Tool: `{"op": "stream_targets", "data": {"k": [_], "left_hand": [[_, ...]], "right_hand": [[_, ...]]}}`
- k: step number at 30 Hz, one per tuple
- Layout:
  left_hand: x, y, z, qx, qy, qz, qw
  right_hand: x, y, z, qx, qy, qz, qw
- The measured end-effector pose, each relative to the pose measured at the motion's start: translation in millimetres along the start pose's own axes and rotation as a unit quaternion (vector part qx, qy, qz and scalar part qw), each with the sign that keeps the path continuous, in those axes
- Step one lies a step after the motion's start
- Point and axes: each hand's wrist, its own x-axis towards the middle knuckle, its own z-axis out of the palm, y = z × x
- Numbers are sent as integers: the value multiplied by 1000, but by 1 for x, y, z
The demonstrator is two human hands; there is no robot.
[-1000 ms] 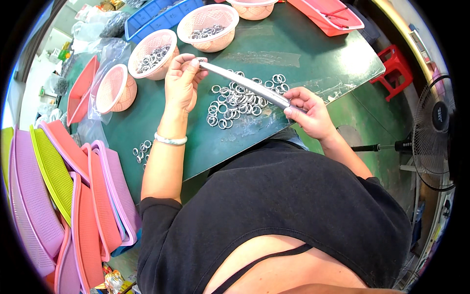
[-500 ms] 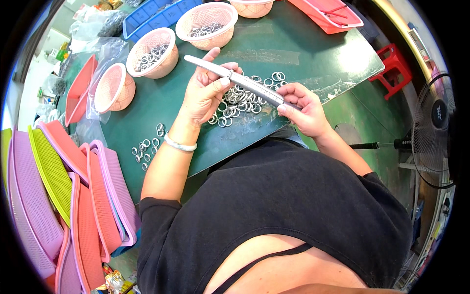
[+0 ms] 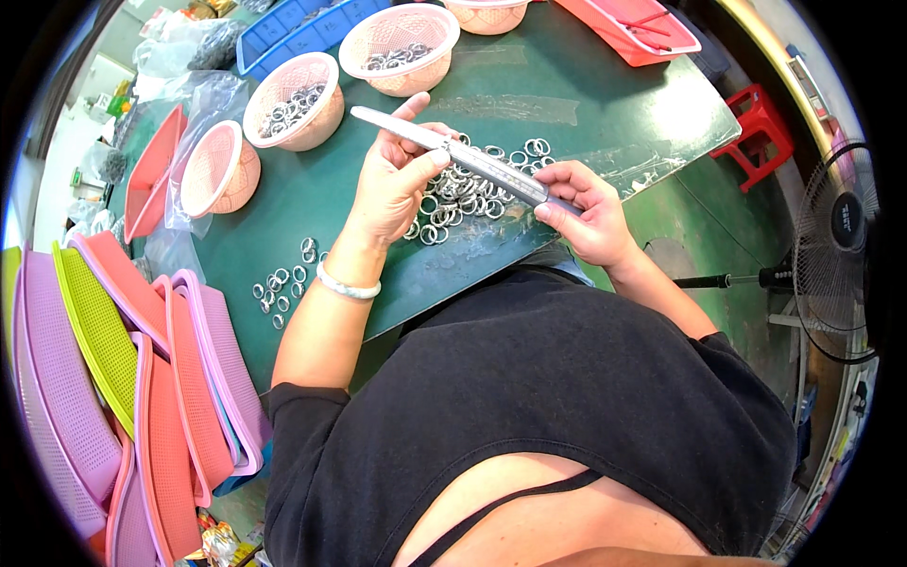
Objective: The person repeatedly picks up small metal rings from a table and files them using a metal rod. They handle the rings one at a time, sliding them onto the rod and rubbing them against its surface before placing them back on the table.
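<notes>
My right hand (image 3: 588,215) is closed round the dark handle of a ring mandrel (image 3: 491,170), a long tapered silver rod. Its narrow tip points to the far left. My left hand (image 3: 392,180) pinches a ring (image 3: 446,147) that sits round the rod about midway, thumb on the near side, index finger stretched out past the rod. Below the rod, a heap of silver rings (image 3: 463,197) lies on the green table (image 3: 312,194), partly hidden by the rod and my hands. Several loose rings (image 3: 282,277) are scattered left of my left forearm.
Pink baskets (image 3: 345,47) stand along the far left, some with rings inside. Behind them is a blue divided tray (image 3: 312,40); a red tray (image 3: 652,47) sits far right. Stacked plastic baskets (image 3: 170,444) crowd the left. A red stool (image 3: 756,132) and black fan (image 3: 841,222) stand right.
The mandrel's tip has shifted very slightly left, with the ring still pinched on the rod. Both hands keep nearly the same place.
</notes>
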Motion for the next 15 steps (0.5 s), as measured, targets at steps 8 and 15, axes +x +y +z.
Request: {"op": "stream_targets", "data": {"k": [8,15], "left_hand": [[7,2,1,29,10,21,999],[64,47,-21,118,92,190,970]], "right_hand": [[0,0,-2,18,11,4,1000],[0,-17,-11,74,52,32,995]]}}
